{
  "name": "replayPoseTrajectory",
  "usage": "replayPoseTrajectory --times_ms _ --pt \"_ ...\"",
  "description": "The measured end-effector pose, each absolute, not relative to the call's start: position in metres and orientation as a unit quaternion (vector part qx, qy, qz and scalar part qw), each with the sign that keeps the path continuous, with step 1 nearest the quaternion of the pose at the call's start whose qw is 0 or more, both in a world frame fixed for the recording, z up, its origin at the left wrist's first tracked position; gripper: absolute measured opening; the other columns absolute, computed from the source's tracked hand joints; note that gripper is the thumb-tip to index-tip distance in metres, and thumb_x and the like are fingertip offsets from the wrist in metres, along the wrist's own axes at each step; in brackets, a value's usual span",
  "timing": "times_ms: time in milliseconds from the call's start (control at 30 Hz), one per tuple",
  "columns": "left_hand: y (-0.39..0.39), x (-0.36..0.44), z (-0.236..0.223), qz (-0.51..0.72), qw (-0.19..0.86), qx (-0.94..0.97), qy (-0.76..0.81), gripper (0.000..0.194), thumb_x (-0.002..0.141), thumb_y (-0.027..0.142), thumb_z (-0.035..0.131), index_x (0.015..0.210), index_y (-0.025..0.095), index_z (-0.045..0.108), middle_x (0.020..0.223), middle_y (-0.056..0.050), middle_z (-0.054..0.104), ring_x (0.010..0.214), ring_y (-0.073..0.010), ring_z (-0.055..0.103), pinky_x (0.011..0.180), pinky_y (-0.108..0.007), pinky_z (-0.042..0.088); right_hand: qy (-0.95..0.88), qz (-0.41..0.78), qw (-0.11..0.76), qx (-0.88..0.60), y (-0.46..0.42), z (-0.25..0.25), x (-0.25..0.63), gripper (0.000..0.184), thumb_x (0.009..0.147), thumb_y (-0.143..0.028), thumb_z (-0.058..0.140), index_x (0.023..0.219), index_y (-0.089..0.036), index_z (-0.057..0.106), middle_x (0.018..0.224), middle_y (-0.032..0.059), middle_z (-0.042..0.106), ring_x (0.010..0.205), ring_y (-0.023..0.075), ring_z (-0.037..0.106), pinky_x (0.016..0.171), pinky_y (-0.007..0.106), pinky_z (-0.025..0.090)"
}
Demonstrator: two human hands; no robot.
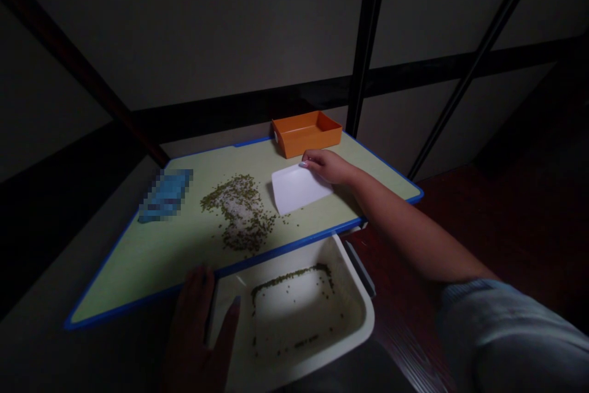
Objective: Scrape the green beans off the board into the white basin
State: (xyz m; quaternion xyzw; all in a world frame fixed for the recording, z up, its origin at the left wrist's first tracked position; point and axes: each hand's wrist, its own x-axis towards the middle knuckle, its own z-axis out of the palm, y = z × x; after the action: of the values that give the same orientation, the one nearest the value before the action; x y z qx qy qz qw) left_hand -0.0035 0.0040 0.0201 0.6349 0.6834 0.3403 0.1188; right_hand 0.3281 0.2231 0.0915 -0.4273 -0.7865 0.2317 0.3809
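Blue item [166, 195] on the left: pixelated, can't identify from here. Left hand [196, 331]: deep shadow, wrist cut off, hiding some of the white tub [352, 307]. Right sleeve [519, 331] runs out of view, near right.

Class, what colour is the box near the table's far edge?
The box is orange; the head view shows it best.

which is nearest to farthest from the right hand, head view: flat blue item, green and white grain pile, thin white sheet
1. Thin white sheet, in the right hand
2. Grain pile, left of the sheet
3. Flat blue item, farther left
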Motion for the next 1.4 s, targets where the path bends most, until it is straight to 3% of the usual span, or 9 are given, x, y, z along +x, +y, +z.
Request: replayPoseTrajectory --times_ms 467,1033,1400 --pt "0.0061 -0.0011 0.0253 0.348 0.109 0.64 0.677 0.072 0.084 0.065 0.047 0.142 0.022 0.05 0.159 -0.008 0.042 0.148 -0.0281 0.034 0.122 -0.053 0.028 -0.785 0.283 0.378 -0.4 0.2254 0.0902 0.3321 0.02 0.089 -0.031 0.054 0.073 -0.02 0.052 0.069 -0.0024 0.047 0.067 0.014 0.041 0.068 0.029 0.033" --pt "0.0037 -0.0015 0.0222 0.345 0.108 0.641 0.677 0.066 0.087 0.059 0.048 0.144 0.028 0.046 0.161 -0.005 0.039 0.149 -0.0261 0.033 0.123 -0.053 0.027 -0.773 0.242 0.385 -0.443 0.2216 0.0947 0.3321 0.016 0.087 -0.029 0.056 0.074 -0.02 0.054 0.069 -0.0005 0.052 0.069 0.0157 0.044 0.068 0.03 0.033" --pt "0.0067 0.0006 0.0228 0.342 0.105 0.631 0.688 0.067 0.086 0.061 0.046 0.142 0.026 0.049 0.16 -0.006 0.041 0.149 -0.0267 0.033 0.123 -0.052 0.028 -0.774 0.242 0.383 -0.442 0.2233 0.0896 0.3279 0.02 0.087 -0.033 0.057 0.073 -0.02 0.054 0.066 -0.0014 0.05 0.068 0.0154 0.043 0.066 0.029 0.033"
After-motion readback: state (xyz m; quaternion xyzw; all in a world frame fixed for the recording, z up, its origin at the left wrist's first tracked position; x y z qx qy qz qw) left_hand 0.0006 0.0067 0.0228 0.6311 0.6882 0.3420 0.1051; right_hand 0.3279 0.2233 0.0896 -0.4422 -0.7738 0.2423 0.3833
